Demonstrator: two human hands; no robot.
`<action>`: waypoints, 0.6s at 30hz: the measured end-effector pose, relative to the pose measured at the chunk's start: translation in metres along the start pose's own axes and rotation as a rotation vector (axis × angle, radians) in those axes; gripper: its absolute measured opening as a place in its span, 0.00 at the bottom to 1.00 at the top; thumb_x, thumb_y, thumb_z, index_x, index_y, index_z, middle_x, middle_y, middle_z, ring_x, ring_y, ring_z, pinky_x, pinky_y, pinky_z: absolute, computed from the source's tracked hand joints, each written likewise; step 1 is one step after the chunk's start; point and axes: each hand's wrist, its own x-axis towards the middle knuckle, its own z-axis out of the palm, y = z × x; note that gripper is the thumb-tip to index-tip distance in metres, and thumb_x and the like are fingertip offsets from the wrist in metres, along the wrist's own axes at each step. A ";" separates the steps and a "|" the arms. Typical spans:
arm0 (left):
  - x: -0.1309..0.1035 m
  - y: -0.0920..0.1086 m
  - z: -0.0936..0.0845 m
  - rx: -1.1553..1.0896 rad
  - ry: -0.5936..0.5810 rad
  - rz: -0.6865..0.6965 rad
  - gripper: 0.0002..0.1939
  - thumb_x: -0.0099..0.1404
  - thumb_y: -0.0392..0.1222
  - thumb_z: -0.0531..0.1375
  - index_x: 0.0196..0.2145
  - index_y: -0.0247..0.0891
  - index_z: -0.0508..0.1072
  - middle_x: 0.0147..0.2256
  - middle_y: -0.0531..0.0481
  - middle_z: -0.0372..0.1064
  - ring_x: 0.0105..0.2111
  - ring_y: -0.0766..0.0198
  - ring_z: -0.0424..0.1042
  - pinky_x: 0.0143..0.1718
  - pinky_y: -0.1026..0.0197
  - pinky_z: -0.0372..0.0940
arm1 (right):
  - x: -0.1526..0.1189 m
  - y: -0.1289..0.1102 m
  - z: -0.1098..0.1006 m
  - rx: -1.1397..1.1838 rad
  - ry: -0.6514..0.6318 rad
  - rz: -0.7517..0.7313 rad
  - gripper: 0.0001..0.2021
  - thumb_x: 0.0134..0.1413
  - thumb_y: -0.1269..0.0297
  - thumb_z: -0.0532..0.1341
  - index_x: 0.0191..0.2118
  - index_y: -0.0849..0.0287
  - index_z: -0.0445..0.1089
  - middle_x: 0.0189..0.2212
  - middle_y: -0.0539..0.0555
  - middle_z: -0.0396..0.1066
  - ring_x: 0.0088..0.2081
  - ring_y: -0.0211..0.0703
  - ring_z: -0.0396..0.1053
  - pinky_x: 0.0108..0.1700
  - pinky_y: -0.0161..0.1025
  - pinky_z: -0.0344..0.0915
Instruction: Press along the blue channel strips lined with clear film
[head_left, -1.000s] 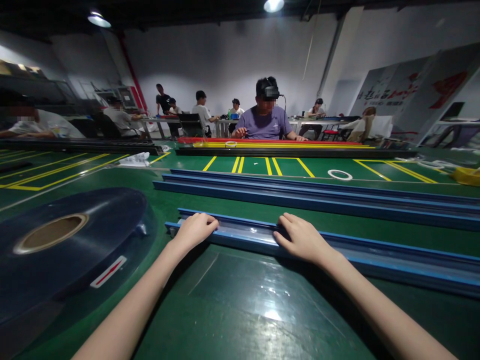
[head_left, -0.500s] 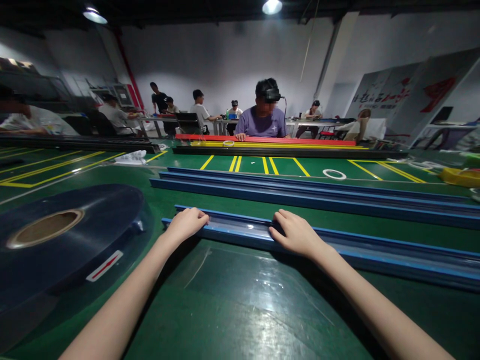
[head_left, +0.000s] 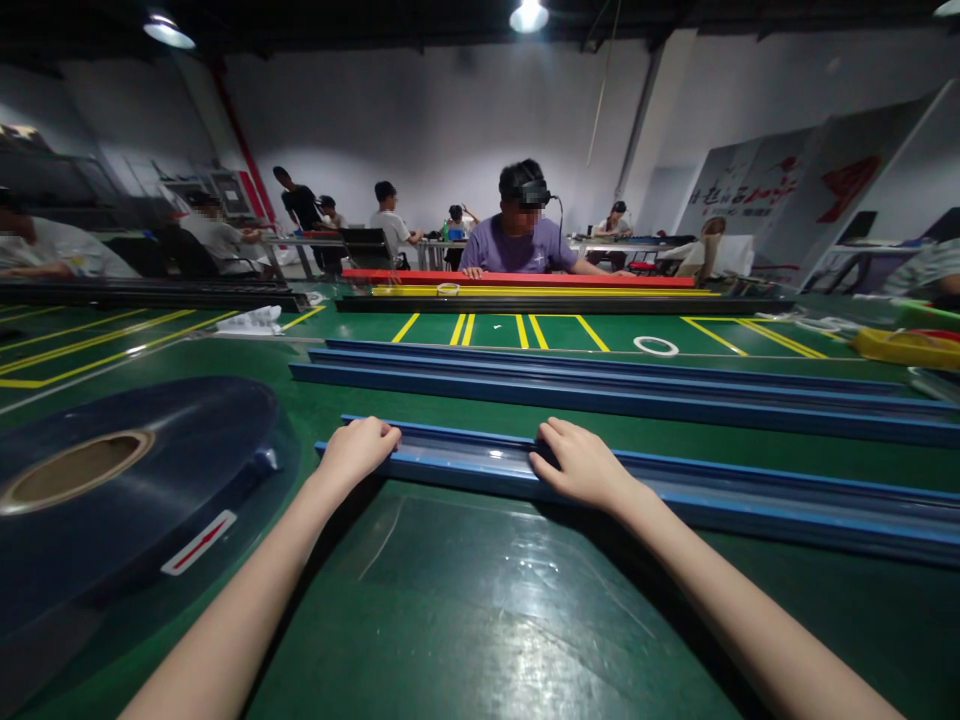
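A long blue channel (head_left: 750, 490) lies crosswise on the green table in front of me, its open trough facing up with a shiny inner surface. Near its left end my left hand (head_left: 360, 446) is closed over the channel, thumb inside the trough. Further right, my right hand (head_left: 577, 462) grips the same piece, fingers curled over the far wall and thumb toward the trough. Between the hands the glossy trough reflects light. Closer to me, a flat sheet of clear film (head_left: 480, 560) lies on the table. My fingertips are partly hidden behind the far wall.
At left lies a large roll of clear film (head_left: 195, 450) with a cardboard core. More blue channels (head_left: 525, 385) lie beyond mine. Further back are a white ring (head_left: 655, 346), black strips (head_left: 555, 305) and a red bar (head_left: 525, 278), where a co-worker (head_left: 517, 240) sits.
My view has turned slightly right, so most things sit a little further left. Both hands keep their hold on the blue channel. The co-worker's arm now reaches out along the red bar.
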 end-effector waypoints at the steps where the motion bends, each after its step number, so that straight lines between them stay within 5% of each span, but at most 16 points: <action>1: -0.001 0.001 -0.001 0.004 -0.002 -0.002 0.19 0.55 0.44 0.44 0.25 0.41 0.74 0.27 0.45 0.71 0.33 0.54 0.70 0.30 0.62 0.59 | 0.000 0.000 0.000 -0.001 0.002 0.001 0.13 0.55 0.59 0.47 0.34 0.61 0.62 0.32 0.57 0.65 0.35 0.43 0.63 0.38 0.37 0.56; 5: -0.006 0.004 -0.007 0.061 0.047 -0.055 0.20 0.57 0.44 0.43 0.25 0.37 0.74 0.28 0.42 0.71 0.33 0.53 0.70 0.30 0.61 0.60 | 0.000 -0.001 0.001 -0.011 0.008 -0.002 0.13 0.55 0.59 0.47 0.35 0.62 0.62 0.32 0.57 0.65 0.35 0.43 0.62 0.38 0.37 0.56; 8: -0.011 0.009 -0.009 0.089 0.234 -0.110 0.22 0.60 0.43 0.41 0.26 0.36 0.73 0.31 0.41 0.71 0.34 0.53 0.69 0.31 0.60 0.60 | 0.000 -0.001 0.001 -0.024 0.005 -0.001 0.13 0.55 0.59 0.46 0.34 0.62 0.63 0.31 0.56 0.65 0.35 0.43 0.62 0.38 0.37 0.56; 13: -0.017 0.023 0.003 0.076 0.514 0.284 0.22 0.64 0.44 0.40 0.28 0.37 0.71 0.32 0.44 0.69 0.37 0.58 0.66 0.39 0.60 0.58 | -0.002 -0.001 0.000 -0.025 0.017 0.012 0.13 0.55 0.59 0.46 0.34 0.62 0.63 0.32 0.56 0.65 0.35 0.43 0.63 0.38 0.37 0.56; 18: -0.021 0.044 0.022 -0.040 0.509 0.571 0.18 0.65 0.45 0.43 0.39 0.38 0.69 0.40 0.45 0.68 0.42 0.60 0.64 0.42 0.58 0.56 | -0.001 -0.003 -0.002 -0.004 -0.004 0.032 0.14 0.56 0.58 0.46 0.35 0.62 0.64 0.32 0.57 0.66 0.36 0.43 0.63 0.38 0.37 0.57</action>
